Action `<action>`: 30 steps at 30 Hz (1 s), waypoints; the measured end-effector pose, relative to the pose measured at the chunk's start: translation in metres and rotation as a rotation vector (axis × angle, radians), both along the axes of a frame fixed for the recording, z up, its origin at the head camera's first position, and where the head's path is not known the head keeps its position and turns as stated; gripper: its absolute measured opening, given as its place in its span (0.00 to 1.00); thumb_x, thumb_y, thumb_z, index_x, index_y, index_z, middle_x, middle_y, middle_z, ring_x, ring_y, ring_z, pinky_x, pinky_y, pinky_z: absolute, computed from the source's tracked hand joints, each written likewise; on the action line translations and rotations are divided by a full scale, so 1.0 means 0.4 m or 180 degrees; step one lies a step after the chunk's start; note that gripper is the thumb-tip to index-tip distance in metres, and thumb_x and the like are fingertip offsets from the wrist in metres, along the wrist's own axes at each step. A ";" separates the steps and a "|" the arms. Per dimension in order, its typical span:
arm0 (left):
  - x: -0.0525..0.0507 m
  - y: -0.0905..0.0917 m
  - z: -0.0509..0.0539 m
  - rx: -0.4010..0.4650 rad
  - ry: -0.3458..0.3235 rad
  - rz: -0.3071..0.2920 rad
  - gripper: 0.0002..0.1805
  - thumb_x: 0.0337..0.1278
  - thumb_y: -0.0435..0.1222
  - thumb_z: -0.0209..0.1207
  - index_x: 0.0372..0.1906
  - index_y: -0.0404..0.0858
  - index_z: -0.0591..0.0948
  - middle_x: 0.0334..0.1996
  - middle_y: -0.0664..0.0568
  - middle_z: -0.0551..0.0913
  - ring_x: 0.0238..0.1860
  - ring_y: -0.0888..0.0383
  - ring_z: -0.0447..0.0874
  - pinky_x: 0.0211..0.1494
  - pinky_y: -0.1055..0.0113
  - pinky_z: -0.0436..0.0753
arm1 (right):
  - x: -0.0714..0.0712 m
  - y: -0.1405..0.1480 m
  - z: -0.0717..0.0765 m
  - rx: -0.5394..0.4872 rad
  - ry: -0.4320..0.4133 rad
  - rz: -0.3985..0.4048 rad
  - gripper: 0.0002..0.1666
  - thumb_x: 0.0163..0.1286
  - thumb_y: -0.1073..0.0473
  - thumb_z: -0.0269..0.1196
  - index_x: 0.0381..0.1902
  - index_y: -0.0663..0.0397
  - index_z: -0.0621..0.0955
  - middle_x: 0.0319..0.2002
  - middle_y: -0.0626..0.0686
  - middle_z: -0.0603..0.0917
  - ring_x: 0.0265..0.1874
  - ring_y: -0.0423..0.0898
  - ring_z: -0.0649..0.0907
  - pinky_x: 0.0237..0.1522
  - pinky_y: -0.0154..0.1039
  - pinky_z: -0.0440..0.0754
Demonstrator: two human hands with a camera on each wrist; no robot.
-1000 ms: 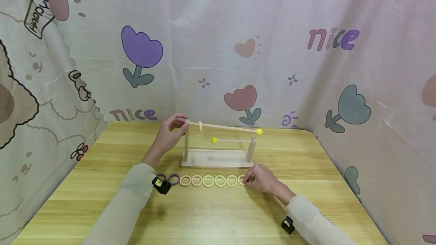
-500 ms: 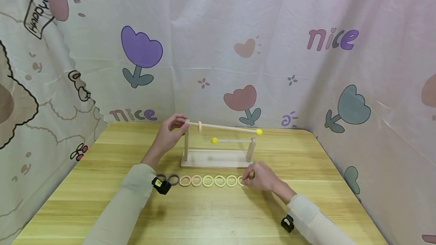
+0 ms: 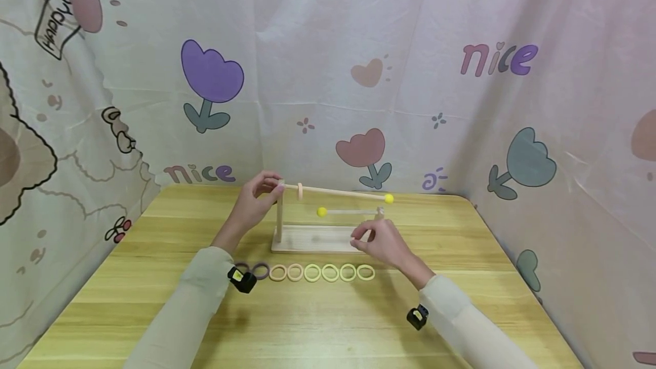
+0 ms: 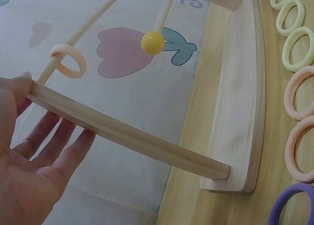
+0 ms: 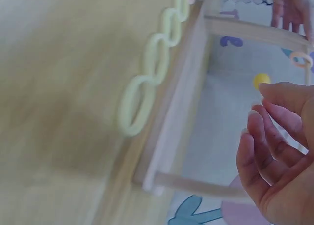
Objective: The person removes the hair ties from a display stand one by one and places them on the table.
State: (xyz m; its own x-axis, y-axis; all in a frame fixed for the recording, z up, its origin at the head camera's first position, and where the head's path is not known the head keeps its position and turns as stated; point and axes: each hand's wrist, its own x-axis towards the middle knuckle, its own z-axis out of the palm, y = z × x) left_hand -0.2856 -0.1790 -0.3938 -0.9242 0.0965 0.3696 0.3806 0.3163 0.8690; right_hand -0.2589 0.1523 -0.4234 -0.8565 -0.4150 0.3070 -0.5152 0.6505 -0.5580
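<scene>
In the head view a wooden stand [image 3: 318,238] has two posts, each bearing a rod tipped with a yellow ball. My left hand [image 3: 254,195] grips the top of the taller left post [image 4: 127,130], thumb on one side and fingers on the other. A peach ring [image 4: 68,61], which looks like a hair tie, hangs on the upper rod [image 3: 343,193] near that post. My right hand [image 3: 384,241] is above the stand's front right, partly covering the shorter post. Its fingers [image 5: 255,131] are loosely bent, with nothing visible between them and the thumb.
A row of similar rings lies in front of the stand: several pale yellow ones [image 3: 366,273], two peach [image 3: 278,273] and two purple [image 3: 260,270]. The left sleeve partly covers the row's left end. A patterned cloth [image 3: 307,73] hangs behind the wooden table [image 3: 318,323].
My right hand has lifted away from the rightmost yellow ring and moved up towards the stand. That ring stays in the row, now fully visible. My left hand has held still.
</scene>
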 end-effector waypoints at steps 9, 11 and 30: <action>0.002 0.001 -0.001 -0.0014 0.0013 0.0008 0.18 0.75 0.43 0.60 0.60 0.37 0.78 0.51 0.40 0.82 0.58 0.44 0.81 0.51 0.79 0.80 | -0.012 -0.071 0.048 -0.0336 -0.0071 -0.0046 0.05 0.62 0.61 0.75 0.35 0.55 0.90 0.32 0.50 0.92 0.16 0.35 0.74 0.48 0.49 0.85; 0.003 0.002 0.000 -0.0012 0.0014 0.0006 0.18 0.75 0.43 0.60 0.60 0.37 0.77 0.51 0.40 0.82 0.57 0.44 0.81 0.51 0.79 0.81 | -0.015 -0.084 0.055 -0.0432 -0.0119 -0.0056 0.06 0.63 0.61 0.74 0.36 0.56 0.90 0.34 0.52 0.92 0.16 0.35 0.74 0.25 0.36 0.77; -0.001 -0.001 -0.002 0.0038 0.0048 -0.0039 0.17 0.75 0.41 0.59 0.59 0.37 0.78 0.50 0.39 0.81 0.56 0.45 0.81 0.50 0.77 0.83 | -0.039 -0.212 0.109 -0.1067 0.0011 -0.0251 0.06 0.63 0.61 0.74 0.37 0.57 0.90 0.34 0.56 0.92 0.15 0.35 0.74 0.18 0.28 0.70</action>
